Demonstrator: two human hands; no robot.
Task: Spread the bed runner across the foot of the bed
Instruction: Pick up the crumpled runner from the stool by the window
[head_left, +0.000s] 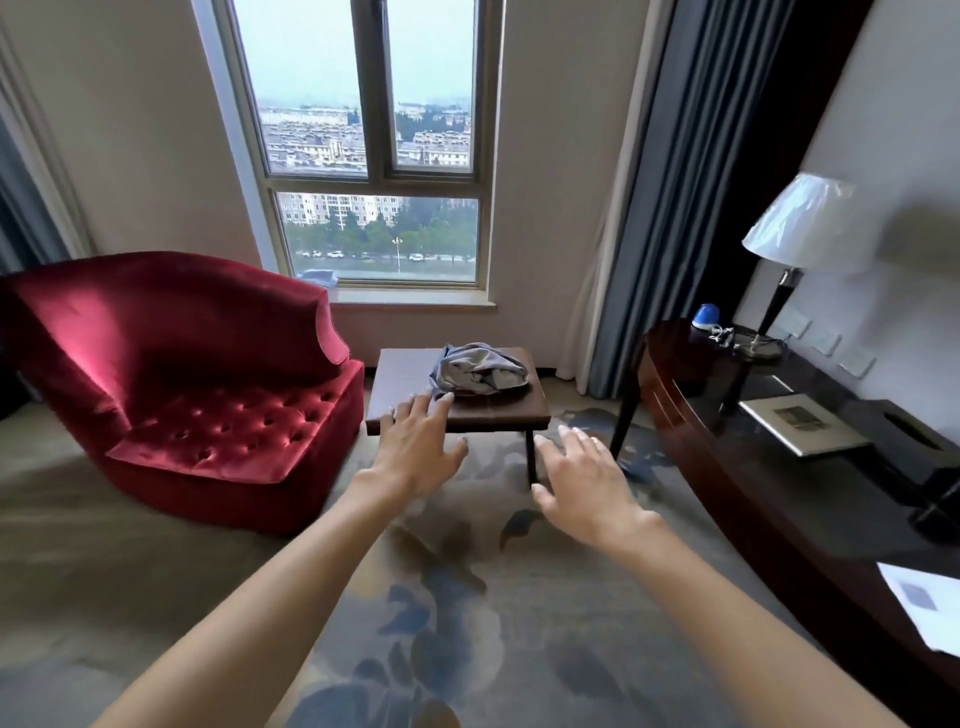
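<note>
Two bare hands extend forward, both open with fingers spread, holding nothing. Left hand (421, 447) reaches over the near edge of a small wooden table (405, 379); right hand (584, 483) hovers above the carpet (467, 597). Bed runner (478, 371), grey and bunched, lies toward the tabletop's far right corner, beside a red armchair (197, 374).

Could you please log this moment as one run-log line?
phase: reaching | left hand: open | right hand: open | crumpled grey fabric runner: on small brown wooden table
</note>
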